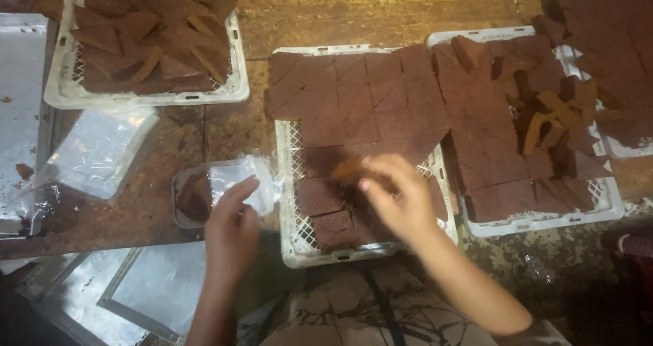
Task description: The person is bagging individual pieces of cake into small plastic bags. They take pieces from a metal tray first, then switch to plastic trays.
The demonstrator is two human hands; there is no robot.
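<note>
- Brown cake piece [348,169]: flat, blurred, pinched by right hand [398,200] above middle white crate [289,183].
- Left hand [231,227]: fingers closed on clear plastic bag [241,179], beside crate.

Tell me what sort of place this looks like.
Probably a small bakery or sweet-packing workshop. White plastic crates hold slabs of cut brown cake, a stack of clear bags lies on the worn table, and the left hand holds a clear bag.
</note>
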